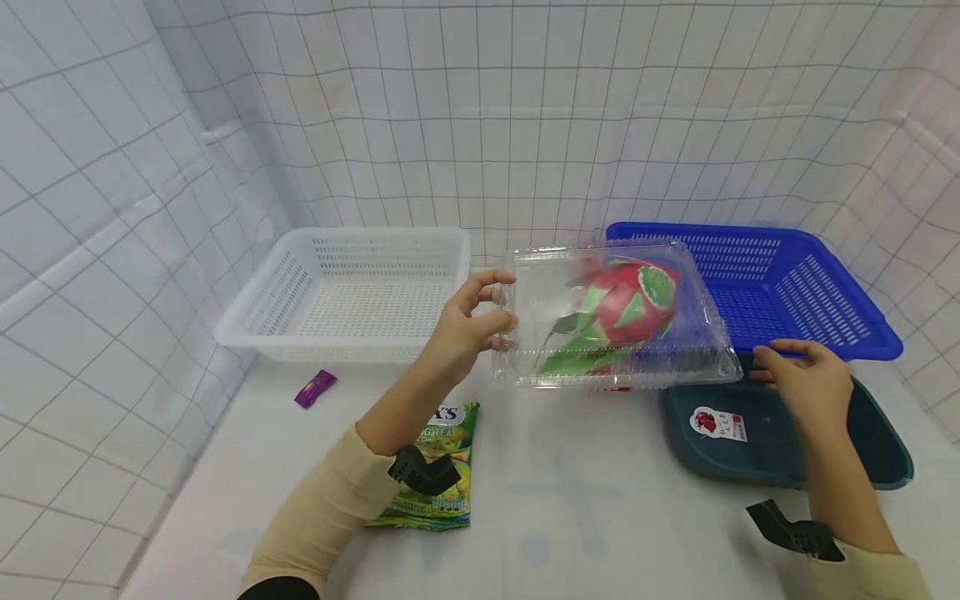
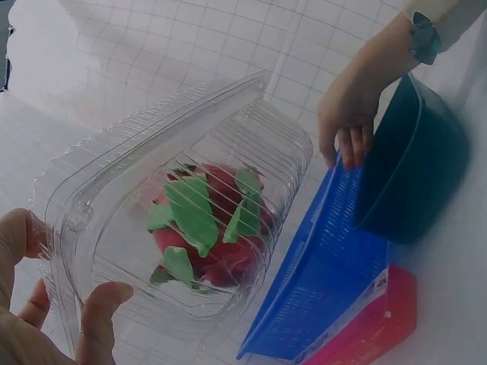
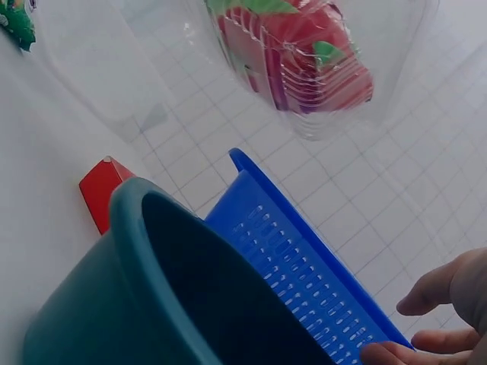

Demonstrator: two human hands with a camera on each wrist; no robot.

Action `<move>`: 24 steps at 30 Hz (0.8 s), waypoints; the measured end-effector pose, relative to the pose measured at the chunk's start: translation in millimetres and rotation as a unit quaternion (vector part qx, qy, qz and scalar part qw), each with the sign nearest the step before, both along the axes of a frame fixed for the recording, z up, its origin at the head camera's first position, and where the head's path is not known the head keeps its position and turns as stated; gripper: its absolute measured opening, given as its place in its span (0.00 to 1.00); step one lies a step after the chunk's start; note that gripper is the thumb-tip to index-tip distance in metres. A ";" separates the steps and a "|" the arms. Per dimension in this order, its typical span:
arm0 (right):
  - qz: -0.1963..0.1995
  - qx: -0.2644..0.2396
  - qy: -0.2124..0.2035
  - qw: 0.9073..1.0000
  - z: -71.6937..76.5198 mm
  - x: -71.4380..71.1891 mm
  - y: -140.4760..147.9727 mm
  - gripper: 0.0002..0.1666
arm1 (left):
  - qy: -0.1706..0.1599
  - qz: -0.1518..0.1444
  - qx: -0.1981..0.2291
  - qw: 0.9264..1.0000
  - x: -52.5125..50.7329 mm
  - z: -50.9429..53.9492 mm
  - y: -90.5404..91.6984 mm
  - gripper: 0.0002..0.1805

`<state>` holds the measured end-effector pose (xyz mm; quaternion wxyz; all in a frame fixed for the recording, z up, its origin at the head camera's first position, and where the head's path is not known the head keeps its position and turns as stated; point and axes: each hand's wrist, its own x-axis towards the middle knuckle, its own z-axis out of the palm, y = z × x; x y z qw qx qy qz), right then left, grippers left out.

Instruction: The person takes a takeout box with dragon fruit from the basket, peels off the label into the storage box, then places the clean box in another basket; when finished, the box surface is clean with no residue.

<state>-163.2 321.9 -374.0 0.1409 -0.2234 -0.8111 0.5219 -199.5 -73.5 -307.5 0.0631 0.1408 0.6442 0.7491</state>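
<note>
My left hand (image 1: 467,327) grips the left end of a clear plastic clamshell box (image 1: 536,287), raised above the table and tilted. Inside the box lies a red dragon fruit (image 1: 626,310) with green scales, also plain through the plastic in the left wrist view. Thumb and fingers sit on either side of the box's edge. My right hand (image 1: 813,385) hovers over the dark green basin (image 1: 750,454), close to the front rim of the blue basket (image 1: 757,283). Its thumb and fingers are apart and loosely bent; whether they touch the rim is unclear.
A white basket (image 1: 341,337) stands at the back left. In front of it lie a small purple wrapped candy (image 1: 315,388) and a green candy bag (image 1: 450,467), partly covered by my left arm. A red box (image 2: 373,323) sits beside the blue basket, mostly hidden in the head view.
</note>
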 end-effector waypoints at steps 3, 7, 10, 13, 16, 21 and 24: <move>-0.006 -0.044 0.010 0.999 1.3 -1.3 -0.8 0.18 | 0.002 -0.003 -0.002 1.000 -5.0 4.1 3.8 0.28; 0.005 -0.151 0.029 0.988 5.2 -2.4 -2.9 0.14 | 0.005 -0.006 0.000 1.000 -12.3 8.1 8.7 0.29; 0.003 -0.251 0.045 0.967 7.9 -4.5 -6.8 0.18 | 0.002 -0.008 0.007 1.000 -17.7 10.1 12.4 0.28; -0.006 -0.315 0.061 0.947 8.4 -7.2 -10.5 0.22 | -0.004 -0.010 0.012 1.000 -22.3 12.0 15.8 0.27; -0.006 -0.367 0.088 0.926 8.2 -8.3 -13.0 0.26 | -0.007 -0.009 0.012 1.000 -25.0 14.3 19.4 0.27; -0.008 -0.422 0.126 0.898 7.9 -9.2 -17.5 0.29 | -0.008 -0.004 0.022 1.000 -31.9 15.2 27.0 0.27; -0.020 -0.429 0.131 0.894 7.5 -11.2 -18.7 0.29 | -0.006 -0.003 0.032 0.999 -37.8 15.3 31.7 0.27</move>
